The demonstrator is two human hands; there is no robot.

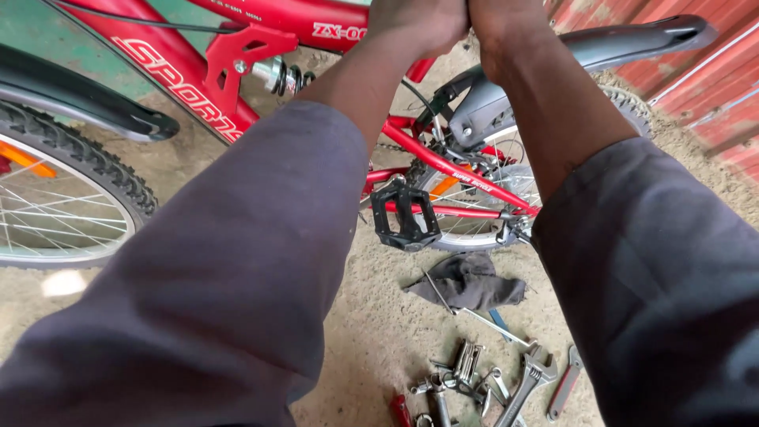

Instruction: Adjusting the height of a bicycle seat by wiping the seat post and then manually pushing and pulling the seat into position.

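Both hands — left hand (417, 20), right hand (502, 24) — are pressed side by side at the top edge above the red bike frame (443, 162), probably gripping something unseen; the pedal (405, 215) hangs below.

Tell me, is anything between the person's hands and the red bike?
Nothing visible is. The left hand and right hand are pressed together at the top edge, right over the red bike frame. What they grip is cut off. The tools and dark rag lie below on the sandy ground.
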